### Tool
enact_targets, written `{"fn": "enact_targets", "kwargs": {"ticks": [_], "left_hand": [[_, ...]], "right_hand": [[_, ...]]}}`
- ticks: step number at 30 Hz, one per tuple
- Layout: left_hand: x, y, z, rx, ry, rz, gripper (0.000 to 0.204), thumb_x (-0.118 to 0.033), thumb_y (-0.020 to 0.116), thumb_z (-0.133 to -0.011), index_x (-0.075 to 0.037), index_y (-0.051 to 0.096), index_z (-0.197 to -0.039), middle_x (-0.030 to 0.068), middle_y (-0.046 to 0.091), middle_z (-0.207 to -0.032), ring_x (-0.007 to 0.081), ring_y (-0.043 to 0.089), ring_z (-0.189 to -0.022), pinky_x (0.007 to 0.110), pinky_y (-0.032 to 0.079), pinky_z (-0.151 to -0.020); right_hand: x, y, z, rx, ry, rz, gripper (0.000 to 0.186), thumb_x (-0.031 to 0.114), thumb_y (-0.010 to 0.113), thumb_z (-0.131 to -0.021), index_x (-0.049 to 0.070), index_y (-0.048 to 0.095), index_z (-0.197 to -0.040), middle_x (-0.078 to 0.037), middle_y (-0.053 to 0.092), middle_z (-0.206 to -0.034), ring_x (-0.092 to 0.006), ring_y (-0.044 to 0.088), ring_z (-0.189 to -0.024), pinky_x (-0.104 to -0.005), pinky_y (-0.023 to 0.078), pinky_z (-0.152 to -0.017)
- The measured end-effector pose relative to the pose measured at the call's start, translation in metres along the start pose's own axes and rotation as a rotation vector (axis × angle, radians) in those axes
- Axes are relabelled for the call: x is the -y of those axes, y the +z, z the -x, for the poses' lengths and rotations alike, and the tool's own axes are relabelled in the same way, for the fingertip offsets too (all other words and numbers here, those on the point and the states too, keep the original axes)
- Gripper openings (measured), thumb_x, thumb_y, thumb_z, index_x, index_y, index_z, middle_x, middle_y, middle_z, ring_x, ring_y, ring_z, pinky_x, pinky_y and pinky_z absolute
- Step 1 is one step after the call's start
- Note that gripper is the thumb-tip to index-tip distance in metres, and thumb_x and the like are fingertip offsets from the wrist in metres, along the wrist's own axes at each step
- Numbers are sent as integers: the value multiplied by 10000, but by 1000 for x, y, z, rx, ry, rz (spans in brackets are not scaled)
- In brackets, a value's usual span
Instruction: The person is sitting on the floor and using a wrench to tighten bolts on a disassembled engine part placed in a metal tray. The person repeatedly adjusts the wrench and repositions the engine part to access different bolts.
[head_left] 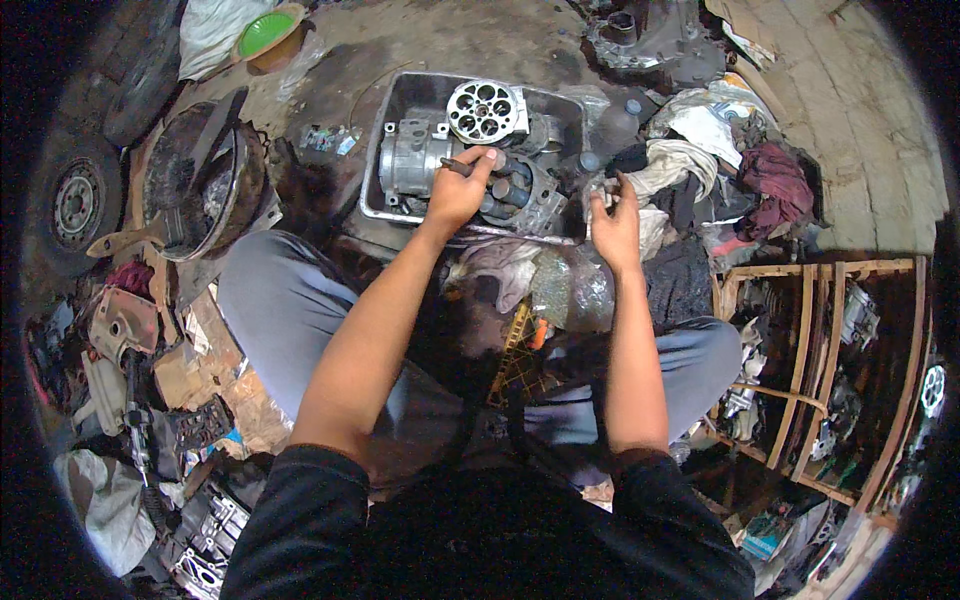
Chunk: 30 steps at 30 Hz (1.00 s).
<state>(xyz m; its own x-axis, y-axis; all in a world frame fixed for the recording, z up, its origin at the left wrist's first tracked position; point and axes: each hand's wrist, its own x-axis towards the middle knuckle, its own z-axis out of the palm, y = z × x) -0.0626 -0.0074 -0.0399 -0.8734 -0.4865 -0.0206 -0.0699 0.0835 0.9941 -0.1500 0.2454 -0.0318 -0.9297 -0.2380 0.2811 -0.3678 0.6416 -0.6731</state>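
A metal tray [372, 135] holds a silver cylindrical housing [408, 155], a round plate with several holes [482, 112] on its upper part, and an open casting with dark pistons [530, 205] at the right. My left hand [462, 188] is closed on a short dark tool [452, 164] over the middle of these parts. My right hand [614, 215] is at the tray's right edge, fingers curled on something small and greyish that I cannot make out, beside a pale rag [675, 165].
Wheels [75, 205], a metal basin [240, 200] and a green bowl [265, 32] sit at the left. Crumpled cloths [770, 185] and a plastic bottle [625, 125] lie right of the tray, with a large casting [650, 40] behind and a wooden rack [800, 370] of metal parts at lower right.
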Motion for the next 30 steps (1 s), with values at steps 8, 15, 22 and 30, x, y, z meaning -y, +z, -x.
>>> {"fn": "enact_targets", "kwargs": {"ticks": [8,15,22,30], "left_hand": [[10,4,-3,-38,-4,-5,366,-361,635,-1026,-33,750,-1142,137,788,-1002,233,739,-944,361,548,-850],[11,6,-5,-69,26,14,394,-397,648,-1009,-45,754,-1152,134,788,-1006,247,738,-927,359,547,-838],[2,3,-3,-23,-32,-52,401,-385,625,-1036,-30,741,-1182,124,785,-1073,225,725,-1016,348,535,-910],[0,2,2,-51,-43,-42,390,-395,636,-1020,-52,739,-1177,144,788,-1006,238,746,-948,357,554,-855]], "right_hand": [[44,-79,34,198,434,-624,322,-70,590,-974,-131,575,-1290,-269,708,-1176,-256,726,-1064,-335,570,-972],[60,-116,44,356,440,-680,331,50,663,-988,-125,627,-1266,-229,733,-1188,-280,718,-1124,-362,534,-1012],[64,-63,59,462,505,-729,358,113,618,-1034,-59,521,-1332,-198,760,-1141,-194,721,-782,-329,555,-689],[55,-25,68,544,483,-474,282,126,600,-1020,-70,661,-1214,-126,798,-1008,-175,682,-980,-328,497,-939]]}}
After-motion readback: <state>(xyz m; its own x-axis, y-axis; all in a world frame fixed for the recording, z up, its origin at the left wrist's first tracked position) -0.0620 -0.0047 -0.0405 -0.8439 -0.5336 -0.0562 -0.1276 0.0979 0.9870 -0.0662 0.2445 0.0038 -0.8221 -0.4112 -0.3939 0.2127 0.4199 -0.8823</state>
